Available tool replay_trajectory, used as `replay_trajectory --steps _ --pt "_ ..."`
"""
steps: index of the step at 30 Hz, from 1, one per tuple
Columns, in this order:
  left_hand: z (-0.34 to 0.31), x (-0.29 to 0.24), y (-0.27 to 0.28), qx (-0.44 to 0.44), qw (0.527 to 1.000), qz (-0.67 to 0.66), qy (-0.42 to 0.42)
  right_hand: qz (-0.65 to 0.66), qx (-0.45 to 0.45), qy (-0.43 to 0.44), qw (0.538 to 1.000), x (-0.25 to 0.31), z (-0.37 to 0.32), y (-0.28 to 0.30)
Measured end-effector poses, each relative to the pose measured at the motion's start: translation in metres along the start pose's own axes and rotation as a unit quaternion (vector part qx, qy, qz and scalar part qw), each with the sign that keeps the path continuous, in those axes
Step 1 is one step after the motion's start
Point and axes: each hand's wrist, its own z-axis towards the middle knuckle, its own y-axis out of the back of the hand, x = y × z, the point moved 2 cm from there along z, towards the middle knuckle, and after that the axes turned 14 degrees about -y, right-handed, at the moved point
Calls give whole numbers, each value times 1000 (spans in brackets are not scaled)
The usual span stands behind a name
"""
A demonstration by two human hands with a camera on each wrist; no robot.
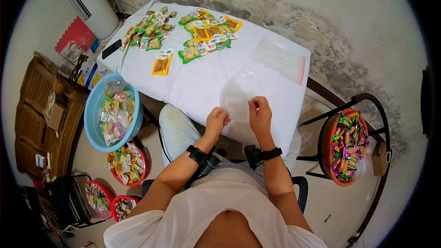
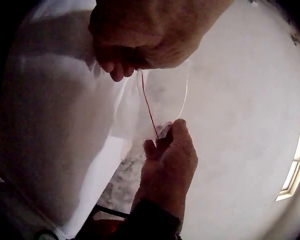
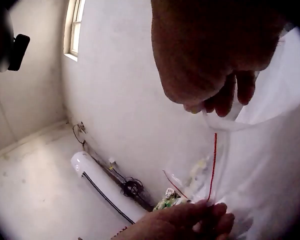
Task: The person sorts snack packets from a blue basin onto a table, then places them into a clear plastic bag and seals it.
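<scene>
A clear plastic zip bag [image 1: 240, 93] is stretched between my two hands over the near edge of the white-covered table [image 1: 193, 92]. My left hand [image 1: 217, 120] pinches one side of its mouth. The other side is pinched between thumb and fingers of my right hand [image 1: 261, 115]. In the left wrist view a red zip line [image 2: 148, 104] runs between the right hand [image 2: 166, 167] and the left hand [image 2: 150, 35], and the mouth is spread apart. Farther right on the table lie flat clear bags [image 1: 278, 59] with a red strip.
Two heaps of small snack packets [image 1: 154, 30] [image 1: 206, 34] lie at the back, with a single packet [image 1: 162, 63] nearer and a phone [image 1: 111, 49] left. A blue basin [image 1: 88, 121] of packets stands left, red baskets [image 1: 144, 167] below. Right is a basket of candies [image 1: 347, 149].
</scene>
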Motion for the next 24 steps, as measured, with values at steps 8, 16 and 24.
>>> replay_trajectory --steps 8,16,24 --pt "-28 -64 -11 -37 701 458 -545 -24 15 18 999 -5 -13 -10" --pt "26 -27 -39 410 530 697 -258 -138 31 65 988 -2 -22 -12" --pt "42 -22 -69 284 522 729 -340 -200 -9 264 944 -5 -27 -7"
